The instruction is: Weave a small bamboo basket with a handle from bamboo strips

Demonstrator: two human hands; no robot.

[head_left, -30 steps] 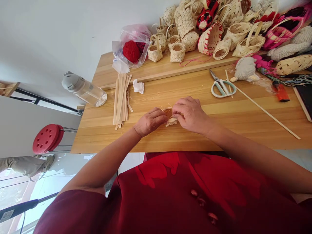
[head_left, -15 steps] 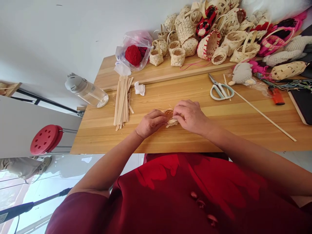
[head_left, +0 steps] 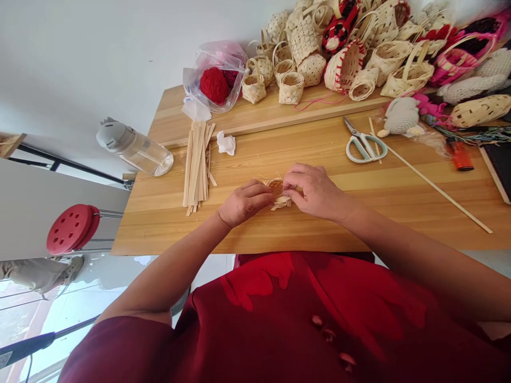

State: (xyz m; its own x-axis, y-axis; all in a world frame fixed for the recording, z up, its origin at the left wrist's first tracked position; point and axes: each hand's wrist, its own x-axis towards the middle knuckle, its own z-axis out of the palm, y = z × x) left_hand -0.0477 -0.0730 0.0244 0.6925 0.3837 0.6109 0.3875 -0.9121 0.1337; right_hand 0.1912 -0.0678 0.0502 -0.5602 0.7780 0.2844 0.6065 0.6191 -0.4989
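A small woven basket (head_left: 281, 202) of pale strips, with loose ends sticking out, sits between my hands near the front of the wooden table (head_left: 223, 229). My left hand (head_left: 248, 202) pinches its left side with bent fingers. On the opposite side, my right hand (head_left: 310, 190) has thumb and fingertips closed on the rim. Fingers cover much of the basket, so its full shape is hidden. Left of my hands lies a bundle of flat pale strips (head_left: 196, 165). White-handled scissors (head_left: 364, 146) rest beyond my right hand.
Several finished woven baskets (head_left: 291, 88) crowd the back. Red yarn (head_left: 214, 85) sits in a plastic bag. A clear bottle (head_left: 139, 151) lies tilted in view at the left, near crumpled white paper (head_left: 226, 143). One long thin strip (head_left: 439, 189) and an orange lighter (head_left: 460, 154) are at the right.
The view has shifted slightly, so the surroundings sit a little differently in the picture. Both hands keep nearly the same grip on the basket.
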